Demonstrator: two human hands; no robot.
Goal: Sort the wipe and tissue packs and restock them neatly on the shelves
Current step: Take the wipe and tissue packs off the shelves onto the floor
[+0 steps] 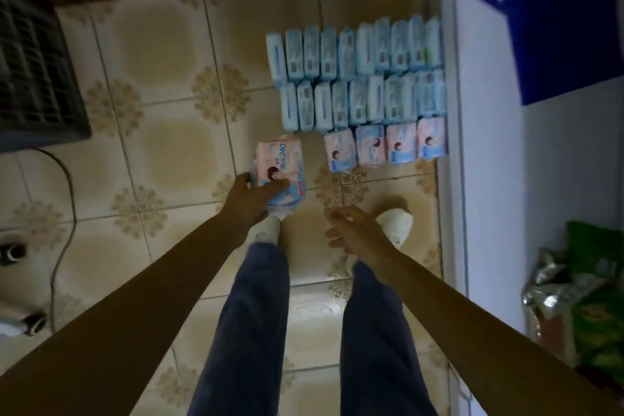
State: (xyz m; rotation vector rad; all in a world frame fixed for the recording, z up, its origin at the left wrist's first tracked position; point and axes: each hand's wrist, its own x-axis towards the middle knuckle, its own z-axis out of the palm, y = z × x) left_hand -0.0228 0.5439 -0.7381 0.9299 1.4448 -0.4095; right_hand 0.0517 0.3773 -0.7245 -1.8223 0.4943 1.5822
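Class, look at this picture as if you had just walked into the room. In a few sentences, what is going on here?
A person stands on the tiled floor, looking down. Their left hand grips a pink pack, held just left of a row of four similar packs on the floor. Behind that row, two rows of blue packs stand on edge beside a white unit. The right hand holds nothing, its fingers loosely curled.
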